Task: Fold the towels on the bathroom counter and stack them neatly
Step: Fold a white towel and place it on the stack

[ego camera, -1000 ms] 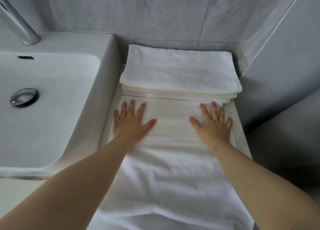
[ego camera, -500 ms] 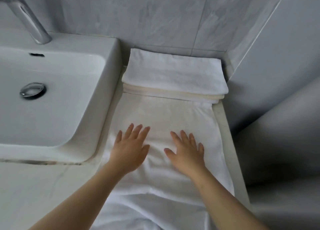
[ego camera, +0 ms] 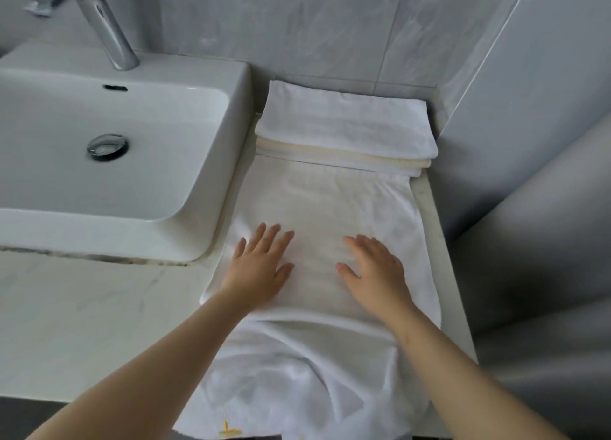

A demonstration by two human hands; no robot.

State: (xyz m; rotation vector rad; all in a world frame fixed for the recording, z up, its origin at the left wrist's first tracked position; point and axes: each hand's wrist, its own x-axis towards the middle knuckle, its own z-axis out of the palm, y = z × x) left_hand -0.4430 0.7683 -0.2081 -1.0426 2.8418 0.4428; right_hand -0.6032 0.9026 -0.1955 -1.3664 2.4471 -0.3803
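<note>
Flat on the spread towel (ego camera: 325, 208), both hands press.
Left hand (ego camera: 256, 271) and right hand (ego camera: 377, 271) lie open-fingered, near the folded stack (ego camera: 344, 125).

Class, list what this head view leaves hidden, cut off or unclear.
Head view throughout.
Spread towel: near end cut by the bottom edge.
Stack: lower towels covered by the top one, count unclear.
Faucet: top cut by the top edge.
Cloth under left hand and right hand: covered.

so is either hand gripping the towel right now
No, the left hand and the right hand both lie flat, palms down, on the spread towel.
</note>
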